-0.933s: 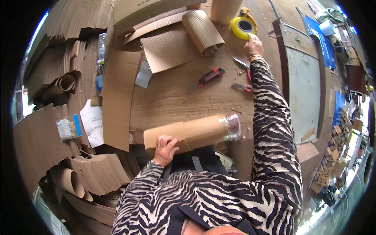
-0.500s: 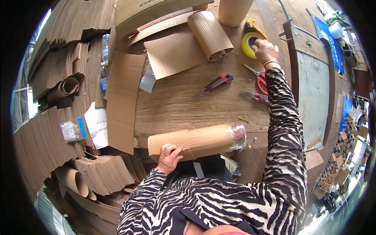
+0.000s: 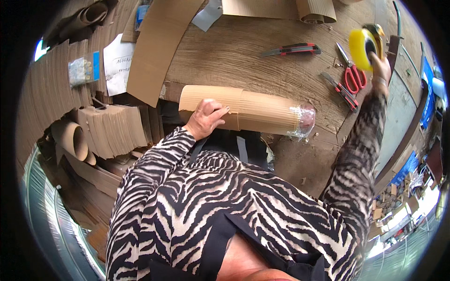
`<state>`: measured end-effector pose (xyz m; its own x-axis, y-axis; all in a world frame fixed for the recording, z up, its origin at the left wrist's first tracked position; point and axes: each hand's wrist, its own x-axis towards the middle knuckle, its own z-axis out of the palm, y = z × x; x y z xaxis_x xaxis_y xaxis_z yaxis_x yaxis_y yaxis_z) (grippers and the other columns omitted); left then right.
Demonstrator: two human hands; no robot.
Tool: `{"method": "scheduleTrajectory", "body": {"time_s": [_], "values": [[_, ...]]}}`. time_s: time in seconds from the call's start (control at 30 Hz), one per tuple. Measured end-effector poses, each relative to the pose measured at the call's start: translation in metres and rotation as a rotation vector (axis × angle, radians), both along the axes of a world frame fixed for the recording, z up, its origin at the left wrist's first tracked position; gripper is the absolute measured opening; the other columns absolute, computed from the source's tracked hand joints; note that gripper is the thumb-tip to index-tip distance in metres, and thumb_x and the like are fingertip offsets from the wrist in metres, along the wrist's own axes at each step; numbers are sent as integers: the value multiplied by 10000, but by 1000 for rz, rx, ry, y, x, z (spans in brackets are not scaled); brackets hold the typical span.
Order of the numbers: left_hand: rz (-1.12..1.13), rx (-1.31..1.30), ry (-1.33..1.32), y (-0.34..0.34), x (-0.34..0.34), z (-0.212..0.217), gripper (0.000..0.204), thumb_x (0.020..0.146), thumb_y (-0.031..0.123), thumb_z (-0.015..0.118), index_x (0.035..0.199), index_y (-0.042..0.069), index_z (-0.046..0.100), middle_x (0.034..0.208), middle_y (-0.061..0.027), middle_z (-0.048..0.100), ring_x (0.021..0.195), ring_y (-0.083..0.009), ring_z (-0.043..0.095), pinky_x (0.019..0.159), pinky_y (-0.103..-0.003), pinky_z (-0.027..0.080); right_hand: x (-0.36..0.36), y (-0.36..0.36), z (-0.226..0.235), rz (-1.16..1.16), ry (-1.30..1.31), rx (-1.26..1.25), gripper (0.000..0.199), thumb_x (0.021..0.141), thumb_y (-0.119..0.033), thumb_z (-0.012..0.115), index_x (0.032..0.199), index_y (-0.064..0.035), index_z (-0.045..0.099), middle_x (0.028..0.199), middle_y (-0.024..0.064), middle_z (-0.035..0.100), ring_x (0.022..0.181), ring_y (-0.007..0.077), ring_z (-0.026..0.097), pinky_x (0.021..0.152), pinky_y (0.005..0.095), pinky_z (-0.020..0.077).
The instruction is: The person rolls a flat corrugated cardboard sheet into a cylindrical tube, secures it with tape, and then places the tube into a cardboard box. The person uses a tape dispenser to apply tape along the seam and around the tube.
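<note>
A tube of rolled corrugated cardboard (image 3: pixel 262 108) lies across the table's near edge. Clear plastic wrap (image 3: pixel 304 121) covers its right end, with something reddish beneath. My left hand (image 3: pixel 206 118) presses on the tube's left part, thumb and fingers closed over the overlapping sheet edge. At the far right, my right hand (image 3: pixel 380 70) grips a tape dispenser (image 3: pixel 375 32) carrying a roll of yellow tape (image 3: pixel 361 49), held near the table's right side. Red-handled scissors (image 3: pixel 355 78) and a red-and-black utility knife (image 3: pixel 343 93) lie just left of that forearm.
Another utility knife (image 3: pixel 293 49) lies mid-table. Beyond it are a corrugated sheet (image 3: pixel 260 8) with a curled end and a grey piece (image 3: pixel 207 16). A flat cardboard strip (image 3: pixel 157 51) overhangs the left edge. Stacked cardboard (image 3: pixel 112 131) fills the left side.
My right hand has taken up the tape dispenser and moved right with it. My left hand stays on the tube. The whole view has shifted toward my body.
</note>
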<state>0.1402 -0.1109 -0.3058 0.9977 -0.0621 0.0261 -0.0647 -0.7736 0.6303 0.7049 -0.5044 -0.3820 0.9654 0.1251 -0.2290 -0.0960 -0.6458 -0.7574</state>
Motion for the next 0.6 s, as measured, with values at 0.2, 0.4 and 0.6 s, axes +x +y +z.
{"method": "scheduleTrajectory", "body": {"time_s": [0.2,0.4,0.6], "values": [[-33,-22,-4,4,-5,-1,614,643,106,864,1216,71,646,1110,-90,558,1070,-316,532,943,-438,485,-228,77,161,210,260,490,634,791,-73,615,1406,23,493,1271,83,621,1141,192,603,1011,313,461],[-137,-74,-96,15,6,-19,585,672,133,847,1215,69,638,1119,-97,554,1054,-325,524,962,-445,469,-394,158,187,164,512,475,849,754,-50,759,1521,-32,396,1434,108,533,1295,217,536,1101,333,421],[-188,-125,-181,18,11,-25,538,668,131,837,1165,71,640,1111,-105,561,1019,-326,539,936,-437,481,-452,212,177,261,241,-210,755,764,-156,761,1472,-87,507,1357,182,631,1236,273,624,1043,348,480]]}}
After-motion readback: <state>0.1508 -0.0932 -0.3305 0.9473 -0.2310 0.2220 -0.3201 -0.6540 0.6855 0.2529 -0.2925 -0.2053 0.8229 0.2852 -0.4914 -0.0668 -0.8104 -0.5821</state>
